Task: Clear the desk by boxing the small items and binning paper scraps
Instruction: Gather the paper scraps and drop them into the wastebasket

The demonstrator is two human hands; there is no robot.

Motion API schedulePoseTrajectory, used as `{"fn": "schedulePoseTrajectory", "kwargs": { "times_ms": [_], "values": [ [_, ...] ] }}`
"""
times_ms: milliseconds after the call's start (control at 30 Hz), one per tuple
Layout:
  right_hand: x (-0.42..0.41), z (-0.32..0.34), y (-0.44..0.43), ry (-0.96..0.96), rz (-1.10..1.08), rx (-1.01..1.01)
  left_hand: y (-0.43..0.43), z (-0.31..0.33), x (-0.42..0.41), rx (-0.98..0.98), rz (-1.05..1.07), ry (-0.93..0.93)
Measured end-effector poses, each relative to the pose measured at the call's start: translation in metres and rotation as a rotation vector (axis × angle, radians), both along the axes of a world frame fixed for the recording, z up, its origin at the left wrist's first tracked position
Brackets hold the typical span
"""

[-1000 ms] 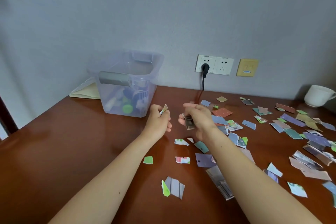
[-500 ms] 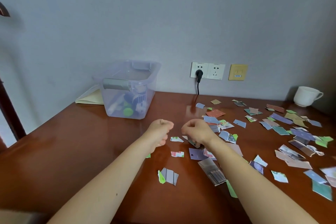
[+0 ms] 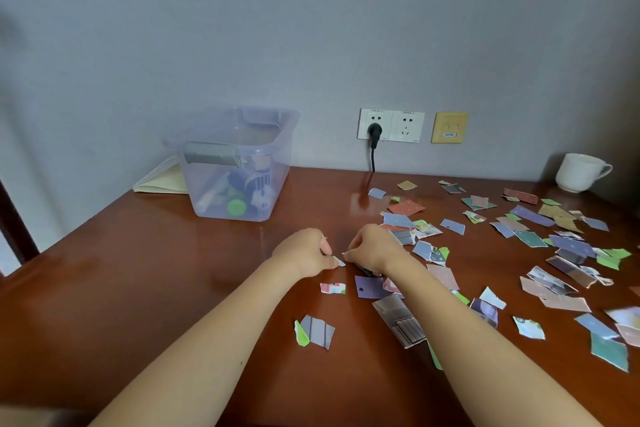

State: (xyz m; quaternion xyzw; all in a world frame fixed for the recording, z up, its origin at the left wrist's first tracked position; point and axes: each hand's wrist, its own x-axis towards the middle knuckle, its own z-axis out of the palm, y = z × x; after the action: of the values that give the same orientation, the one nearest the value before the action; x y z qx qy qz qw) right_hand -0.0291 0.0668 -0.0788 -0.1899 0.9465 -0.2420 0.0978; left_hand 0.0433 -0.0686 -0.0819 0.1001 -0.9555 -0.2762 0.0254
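Box [image 3: 277,158], back left of bench [image 3: 138,270]: small items [image 3: 249,191] inside, boxing looks done
Paper scraps [image 3: 531,216]: dozens strewn centre to right, binning pending, bin unseen
Left hand [image 3: 304,253], right hand [image 3: 372,248]: both curled, pinching one small scrap [image 3: 338,261]

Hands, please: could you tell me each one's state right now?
Left hand: pinching a small pale paper scrap.
Right hand: curled round dark paper scraps.

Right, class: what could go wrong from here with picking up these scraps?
The right hand grips a bundle while the left hand pinches a small scrap; the bundle may slip. The right forearm reaches over loose pieces and could sweep them off the desk. No bin shows; scraps might land in the box.
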Motion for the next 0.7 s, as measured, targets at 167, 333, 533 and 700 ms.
{"fn": "schedulePoseTrajectory", "kwargs": {
  "times_ms": [167,333,533,700],
  "values": [
    [-0.003,-0.003,-0.001,-0.003,-0.001,0.004,-0.002,-0.001,-0.005,-0.002,-0.009,-0.046],
    [0.001,-0.004,-0.004,0.068,0.016,0.044,0.0,-0.002,-0.003,-0.005,0.0,-0.014],
    [0.008,-0.005,-0.005,0.108,0.027,-0.04,0.001,-0.001,-0.001,-0.013,0.007,-0.024],
    [0.019,0.008,-0.003,0.077,0.011,-0.31,-0.001,0.0,0.006,0.099,0.021,0.028]
  ]
}}
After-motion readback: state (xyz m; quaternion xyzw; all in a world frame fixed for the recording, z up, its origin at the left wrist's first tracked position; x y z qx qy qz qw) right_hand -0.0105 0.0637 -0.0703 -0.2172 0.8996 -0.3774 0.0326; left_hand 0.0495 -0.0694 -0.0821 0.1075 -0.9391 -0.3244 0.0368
